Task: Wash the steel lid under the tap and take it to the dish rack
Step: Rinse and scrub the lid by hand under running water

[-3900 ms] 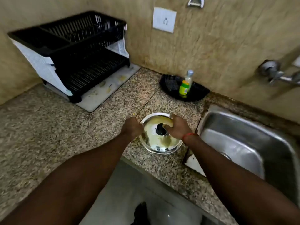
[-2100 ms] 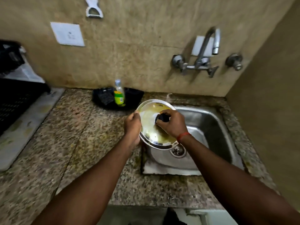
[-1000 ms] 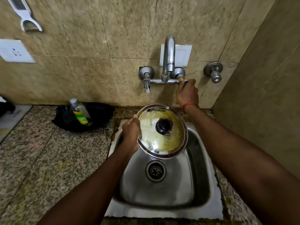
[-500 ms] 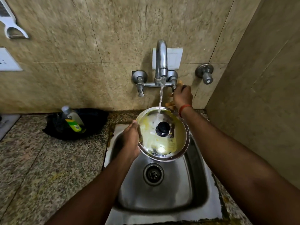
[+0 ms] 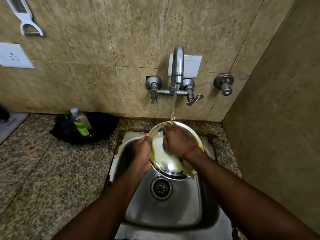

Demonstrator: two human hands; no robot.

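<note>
One plastic bottle (image 5: pixel 81 122), green-yellow label too blurry to read, stands in a black tray (image 5: pixel 103 125) on the desk (image 5: pixel 43 170). Left hand (image 5: pixel 140 153) is clamped on the left rim of the one steel lid (image 5: pixel 166 163), tilted over the sink (image 5: pixel 164 213). Right hand (image 5: pixel 176 141) lies on the lid's face under the running tap (image 5: pixel 177 66); can't tell if it grips anything.

Green-labelled bottle (image 5: pixel 81 122) in black tray (image 5: pixel 107 125) on granite counter (image 5: pixel 43 170)

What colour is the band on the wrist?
Orange-red; the band shows best in the head view.
</note>
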